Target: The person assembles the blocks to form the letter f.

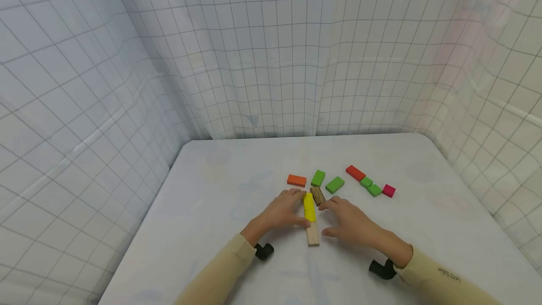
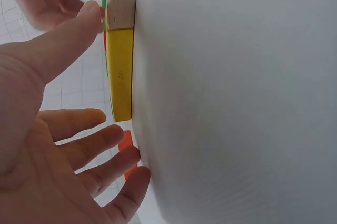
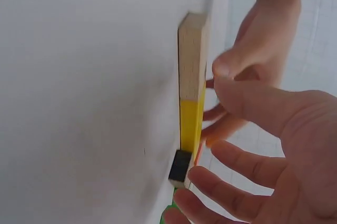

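A yellow block and a plain wooden block lie end to end in one line on the table. My left hand is along their left side, its thumb tip by the seam and its fingers spread and relaxed near the yellow block's far end. On the other side, my right hand has its fingers loosely bent and the thumb apart. Its fingertips are right at a brown block, whose dark end face shows in the right wrist view. Nothing is gripped by either hand.
Beyond the hands lie an orange block and two green blocks. Farther right, a red block, two small green blocks and a crimson block form a slanting row. Grid-patterned curtains surround the white table.
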`<state>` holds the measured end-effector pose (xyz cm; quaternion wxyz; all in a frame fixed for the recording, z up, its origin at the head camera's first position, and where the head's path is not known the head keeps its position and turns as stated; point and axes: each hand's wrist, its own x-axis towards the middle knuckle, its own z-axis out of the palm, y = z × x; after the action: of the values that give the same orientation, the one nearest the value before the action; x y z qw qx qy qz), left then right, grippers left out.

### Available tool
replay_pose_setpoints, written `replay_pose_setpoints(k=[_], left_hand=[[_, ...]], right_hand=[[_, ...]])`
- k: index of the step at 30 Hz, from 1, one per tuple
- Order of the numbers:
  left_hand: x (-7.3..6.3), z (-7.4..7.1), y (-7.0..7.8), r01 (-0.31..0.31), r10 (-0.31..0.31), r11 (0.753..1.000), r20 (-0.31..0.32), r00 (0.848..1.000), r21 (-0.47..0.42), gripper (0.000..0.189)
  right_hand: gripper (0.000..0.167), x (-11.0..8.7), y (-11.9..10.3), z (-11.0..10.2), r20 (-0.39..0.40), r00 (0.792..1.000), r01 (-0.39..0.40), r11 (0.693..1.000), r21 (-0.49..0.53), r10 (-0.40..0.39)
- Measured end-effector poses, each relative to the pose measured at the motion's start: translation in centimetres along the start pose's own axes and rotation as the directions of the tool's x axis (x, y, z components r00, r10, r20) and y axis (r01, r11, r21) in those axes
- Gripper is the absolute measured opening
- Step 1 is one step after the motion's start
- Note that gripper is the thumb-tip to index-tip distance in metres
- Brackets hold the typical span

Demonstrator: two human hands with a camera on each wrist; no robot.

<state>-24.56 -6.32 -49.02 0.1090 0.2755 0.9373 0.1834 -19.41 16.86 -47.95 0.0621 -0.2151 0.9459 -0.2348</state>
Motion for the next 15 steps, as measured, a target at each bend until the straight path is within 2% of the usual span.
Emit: replay_pose_setpoints(k=[7, 15], left_hand=[[-1.1, 0.2, 0.5, 0.009, -0.009, 1.0, 0.023, 1.0, 0.008, 0.096], [-2.2, 0.4, 1.0, -0.017, 0.016, 1.0, 0.045, 0.999, 0.026, 0.103]], right_hand=[[0.058, 2.3, 1.7, -0.6, -0.06, 0.998, 0.014, 1.0, -0.028, -0.016], [0.059, 4.5, 2.7, -1.2, -0.038, 0.997, 0.064, 0.998, -0.011, -0.064]])
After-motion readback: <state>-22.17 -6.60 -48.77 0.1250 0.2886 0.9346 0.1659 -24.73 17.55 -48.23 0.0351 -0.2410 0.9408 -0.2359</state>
